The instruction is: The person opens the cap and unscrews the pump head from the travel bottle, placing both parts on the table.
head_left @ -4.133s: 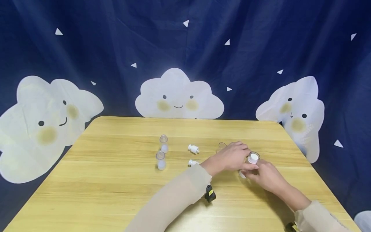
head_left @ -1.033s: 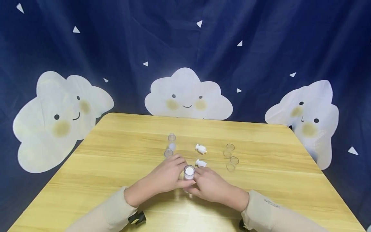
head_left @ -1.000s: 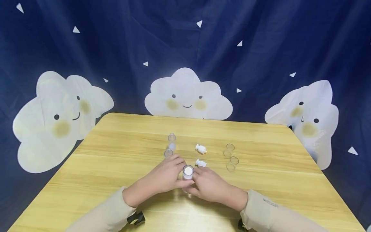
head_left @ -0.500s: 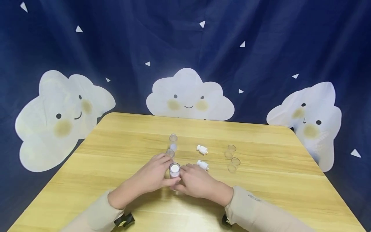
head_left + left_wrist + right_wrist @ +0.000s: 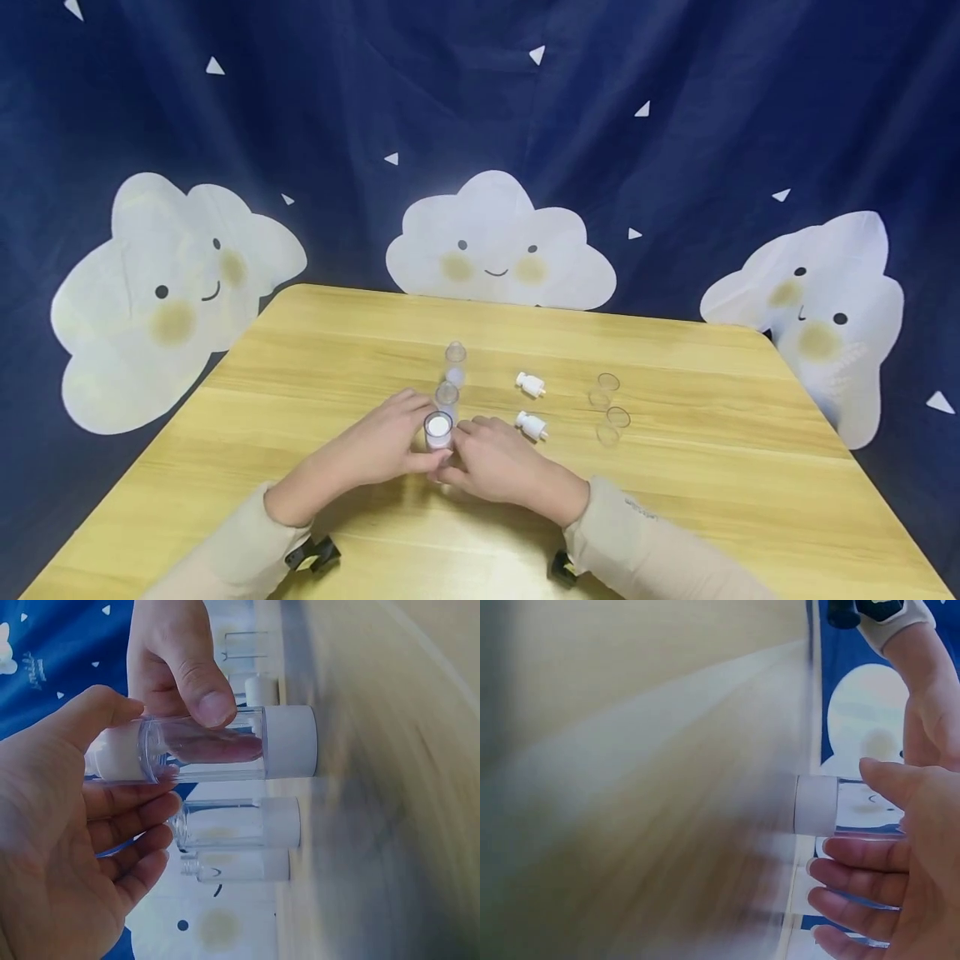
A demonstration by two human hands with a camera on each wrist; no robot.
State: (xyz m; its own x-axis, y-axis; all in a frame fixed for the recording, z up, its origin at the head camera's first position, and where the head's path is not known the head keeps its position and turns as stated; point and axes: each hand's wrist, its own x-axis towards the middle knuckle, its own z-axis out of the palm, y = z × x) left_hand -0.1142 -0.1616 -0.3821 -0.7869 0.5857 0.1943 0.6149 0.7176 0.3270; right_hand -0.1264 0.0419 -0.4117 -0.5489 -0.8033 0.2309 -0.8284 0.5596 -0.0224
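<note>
Between my hands a clear bottle [image 5: 289,741] with a white base stands upright, with a white pump top and a clear rim around it. My left hand [image 5: 386,442] holds it near the top, thumb on one side and fingers on the other. Lower down, my right hand [image 5: 506,462] pinches the clear body between thumb and fingers. Two similar clear bottles stand just behind, a nearer bottle [image 5: 281,823] and a farther bottle [image 5: 276,865]; both have open necks. In the right wrist view the held bottle's white base [image 5: 816,805] appears at or close to the tabletop.
Two white pump heads lie right of the bottles, a far pump head [image 5: 531,385] and a near pump head [image 5: 532,426]. Farther right stand two clear caps, a far cap [image 5: 608,382] and a near cap [image 5: 618,417]. A blue cloud-print curtain [image 5: 480,100] hangs behind the wooden table [image 5: 675,500].
Both hands have carried the bottle from the table's right side leftward, to just in front of the two standing bottles. Over the last second it shifted a little farther left. Both hands keep their hold.
</note>
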